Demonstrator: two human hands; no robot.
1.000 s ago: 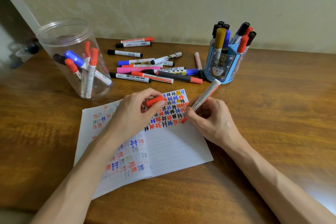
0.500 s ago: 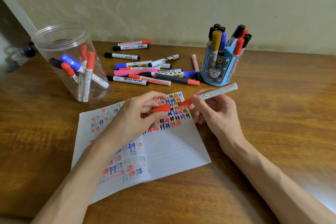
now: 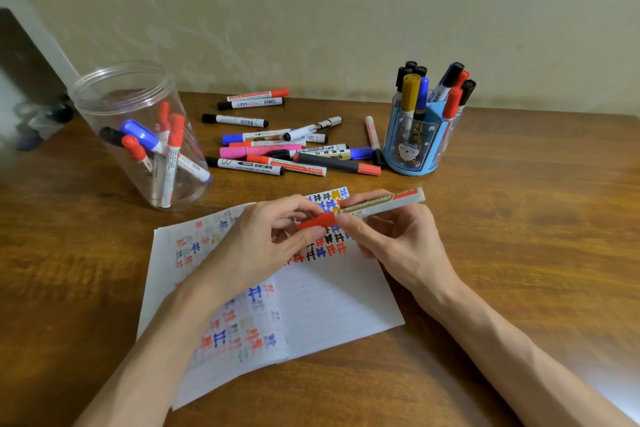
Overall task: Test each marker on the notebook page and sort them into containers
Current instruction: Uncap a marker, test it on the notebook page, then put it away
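Red cap (image 3: 317,221) meets red marker (image 3: 379,206) over the notebook page (image 3: 332,305).
The left hand (image 3: 263,243) pinches the red cap onto the tip while the right hand (image 3: 391,239) has its grip closed round the barrel, likely sealing it for sorting. The clear jar (image 3: 138,87) holds red, blue and black markers. The blue pen holder (image 3: 419,146) stands others upright, and loose markers (image 3: 277,163) lie on the tabletop (image 3: 519,218).

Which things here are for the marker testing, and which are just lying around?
For the job: red marker, its red cap, notebook, clear jar, blue pen holder, loose markers.
Just lying about: blurred clutter at far left, too blurry to name.
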